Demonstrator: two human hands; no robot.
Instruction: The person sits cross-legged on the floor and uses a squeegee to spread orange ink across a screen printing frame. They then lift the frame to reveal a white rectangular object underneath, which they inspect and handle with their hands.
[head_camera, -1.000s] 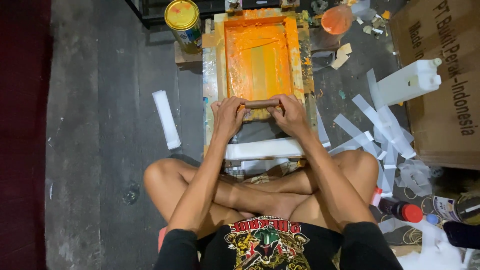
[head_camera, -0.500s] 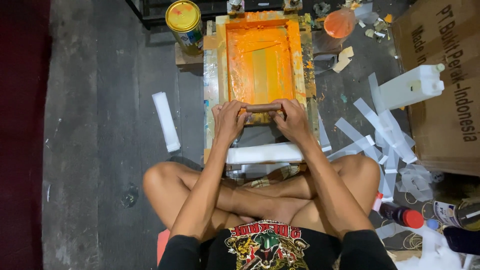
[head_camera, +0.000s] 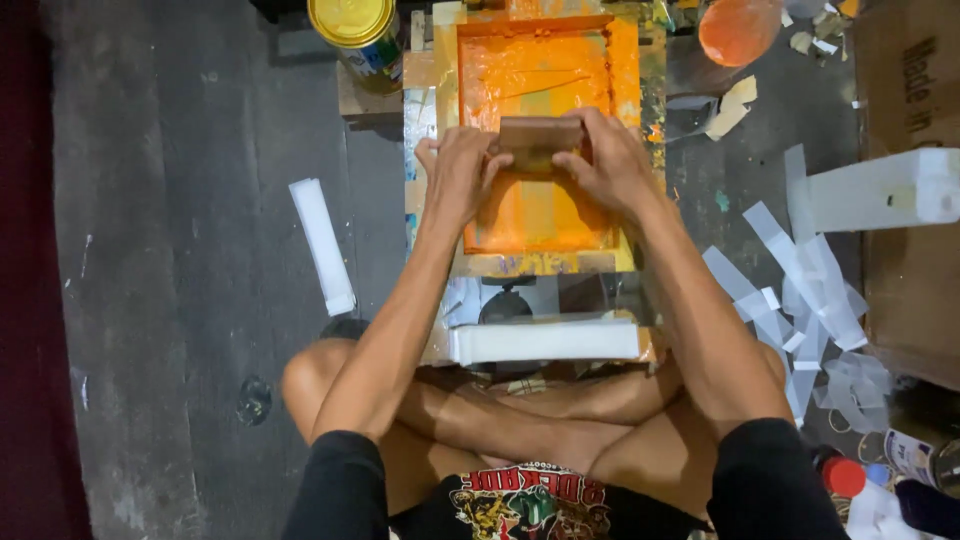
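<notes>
I sit cross-legged on the floor in front of a wooden screen-printing frame (head_camera: 545, 262) whose mesh is covered in orange ink. Both hands grip a brown wooden squeegee (head_camera: 540, 135) held across the middle of the screen. My left hand (head_camera: 458, 172) clasps its left end, and my right hand (head_camera: 606, 158) clasps its right end. A stack of white strips (head_camera: 545, 340) lies just in front of my knees, below the frame.
A yellow-lidded tin can (head_camera: 358, 30) stands at the frame's upper left. An orange-smeared lid (head_camera: 738, 28) lies at upper right. A white folded strip (head_camera: 323, 245) rests on the grey floor at left. Several pale tape strips (head_camera: 800, 290) and cardboard boxes (head_camera: 905, 210) crowd the right side.
Both hands have pushed the squeegee away from me, from the near edge of the screen up to its middle. The head camera has moved closer to the frame.
</notes>
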